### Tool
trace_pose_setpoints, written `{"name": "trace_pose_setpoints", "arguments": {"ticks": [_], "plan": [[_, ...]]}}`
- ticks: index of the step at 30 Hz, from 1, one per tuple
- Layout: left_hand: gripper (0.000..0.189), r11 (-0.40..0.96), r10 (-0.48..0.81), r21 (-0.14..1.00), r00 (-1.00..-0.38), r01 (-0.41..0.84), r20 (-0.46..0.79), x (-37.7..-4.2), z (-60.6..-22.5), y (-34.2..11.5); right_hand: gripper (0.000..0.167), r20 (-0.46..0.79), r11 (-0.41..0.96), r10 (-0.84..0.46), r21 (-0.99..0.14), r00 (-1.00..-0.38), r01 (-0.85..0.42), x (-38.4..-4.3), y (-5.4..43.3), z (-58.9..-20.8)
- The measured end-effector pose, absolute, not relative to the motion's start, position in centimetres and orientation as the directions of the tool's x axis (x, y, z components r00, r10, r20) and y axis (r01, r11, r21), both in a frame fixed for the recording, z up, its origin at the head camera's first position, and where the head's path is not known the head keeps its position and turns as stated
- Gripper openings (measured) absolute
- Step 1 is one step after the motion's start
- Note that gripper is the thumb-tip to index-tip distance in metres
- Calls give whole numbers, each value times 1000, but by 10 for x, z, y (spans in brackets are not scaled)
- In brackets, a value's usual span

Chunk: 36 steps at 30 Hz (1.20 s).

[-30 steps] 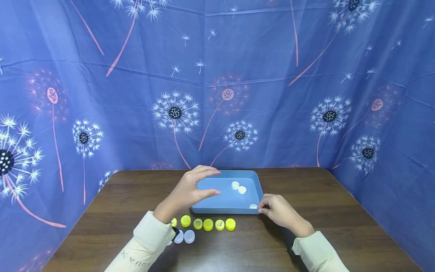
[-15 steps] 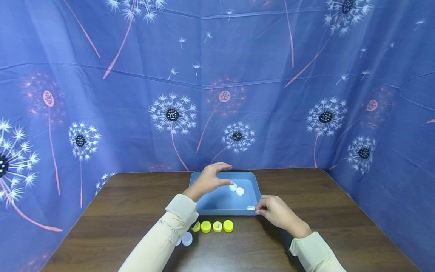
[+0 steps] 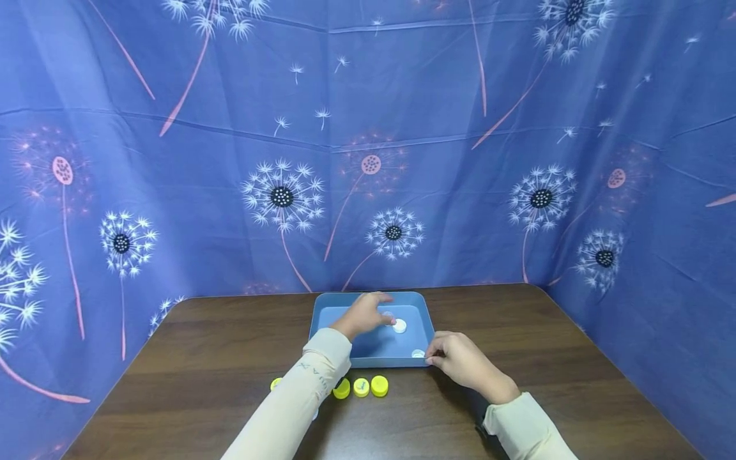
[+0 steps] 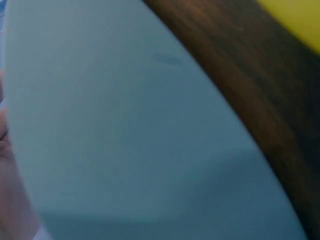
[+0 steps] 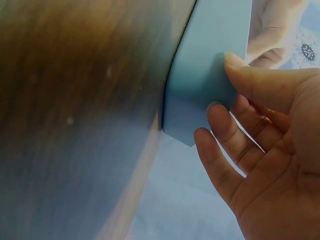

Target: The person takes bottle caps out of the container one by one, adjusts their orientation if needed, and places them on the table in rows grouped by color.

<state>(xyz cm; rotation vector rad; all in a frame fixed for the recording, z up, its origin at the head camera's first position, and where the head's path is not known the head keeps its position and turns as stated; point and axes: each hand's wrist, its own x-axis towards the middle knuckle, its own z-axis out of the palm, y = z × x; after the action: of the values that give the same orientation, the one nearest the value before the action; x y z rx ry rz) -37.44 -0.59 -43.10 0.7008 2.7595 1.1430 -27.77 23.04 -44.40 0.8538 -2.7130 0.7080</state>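
Note:
A shallow blue tray [image 3: 379, 362] stands on the wooden table with white bottle caps inside. My left hand [image 3: 363, 315] is over the tray, thumb and fingers apart, close to a white cap [image 3: 399, 326]; a second cap beside it is partly hidden by the fingers. One more white cap [image 3: 418, 354] lies in the tray's near right corner. At that corner my right hand [image 3: 460, 361] pinches the tray wall. In the right wrist view the thumb [image 5: 265, 82] lies over the wall [image 5: 200, 90], with fingers below. Mostly the tray's side fills the left wrist view.
Yellow bottle caps [image 3: 379, 386] stand in a row in front of the tray, partly covered by my left sleeve [image 3: 299, 390]. A sliver of a white cap shows beside that sleeve. Behind the table [image 3: 230, 345] hangs a blue curtain [image 3: 448, 166] with dandelion prints.
My left hand has moved forward and right, from the tray's left side to the white caps inside it. The right hand keeps its hold on the near right corner.

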Motion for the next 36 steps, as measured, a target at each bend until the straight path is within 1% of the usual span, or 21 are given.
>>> {"name": "trace_pose_setpoints", "arguments": {"ticks": [6,12,15,19,22,28,31,36], "plan": [[53,701,469,591,-882,400,40,-373,-434,-2,14,323,716,-479,-396,-817,-576,-279,229,-444],[45,752,485,496,-874,434,30,-370,-435,1,14,323,716,-476,-398,-818,-574,-278,229,-444],[41,758,499,467,-866,455,33,-369,-435,1,15,321,718,-472,-401,-821,-570,-277,229,-444],[39,756,510,452,-859,474,47,-368,-434,2,17,334,717,-472,-394,-816,-575,-277,229,-444],[40,761,508,438,-859,479,57,-368,-434,2,17,346,715,-473,-387,-811,-582,-277,229,-443],[47,784,512,420,-858,457,-22,-366,-434,3,16,330,717,-472,-395,-817,-574,-278,228,-444],[46,784,514,430,-857,449,-43,-365,-433,4,15,329,717,-476,-392,-816,-576,-278,228,-444],[39,775,524,429,-852,463,-27,-366,-433,4,15,337,719,-475,-383,-813,-579,-278,228,-443]]}}
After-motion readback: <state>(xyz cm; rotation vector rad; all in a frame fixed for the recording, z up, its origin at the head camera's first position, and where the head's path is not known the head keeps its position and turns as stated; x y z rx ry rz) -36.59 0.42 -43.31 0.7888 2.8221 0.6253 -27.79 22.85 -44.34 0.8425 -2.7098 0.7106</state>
